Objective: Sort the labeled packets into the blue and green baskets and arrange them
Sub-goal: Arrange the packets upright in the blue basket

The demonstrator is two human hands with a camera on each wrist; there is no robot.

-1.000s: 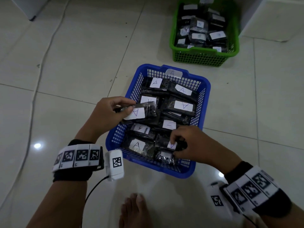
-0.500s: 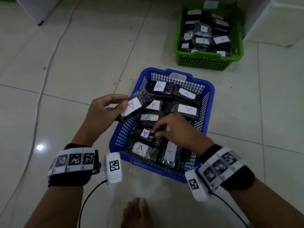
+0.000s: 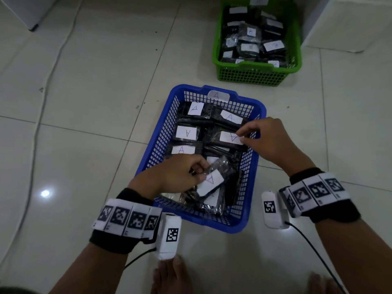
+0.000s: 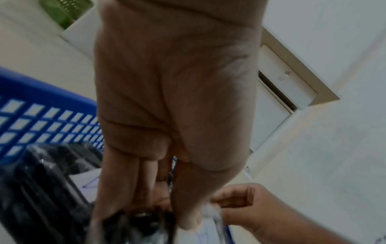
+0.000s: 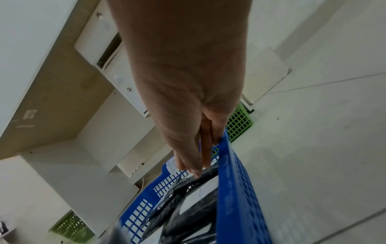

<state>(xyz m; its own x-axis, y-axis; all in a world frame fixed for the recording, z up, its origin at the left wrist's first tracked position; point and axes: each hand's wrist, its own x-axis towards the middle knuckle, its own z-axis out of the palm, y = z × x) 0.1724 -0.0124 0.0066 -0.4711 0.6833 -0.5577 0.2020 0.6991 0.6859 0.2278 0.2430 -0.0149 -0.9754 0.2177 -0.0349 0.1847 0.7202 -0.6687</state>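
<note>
The blue basket (image 3: 212,223) on the floor tiles holds several black packets with white "A" labels. My left hand (image 3: 201,172) is over its near half and grips one such packet (image 3: 212,182), tilted, label up. My right hand (image 3: 241,136) reaches in over the right rim and pinches the right end of a labeled packet (image 3: 227,137) lying in the basket. The green basket (image 3: 254,73), farther back on the right, is full of labeled packets. In the right wrist view my fingers (image 5: 194,168) touch a dark packet beside the blue wall (image 5: 236,189).
A white cable (image 3: 53,66) runs along the floor at the left. White furniture stands at the back right (image 3: 350,22) and back left (image 3: 27,9). Bare feet (image 3: 169,276) are at the bottom edge, close to the blue basket.
My left hand carried its packet from the basket's left rim down into the near half. My right hand left the near packets and moved to the packet at the right side.
</note>
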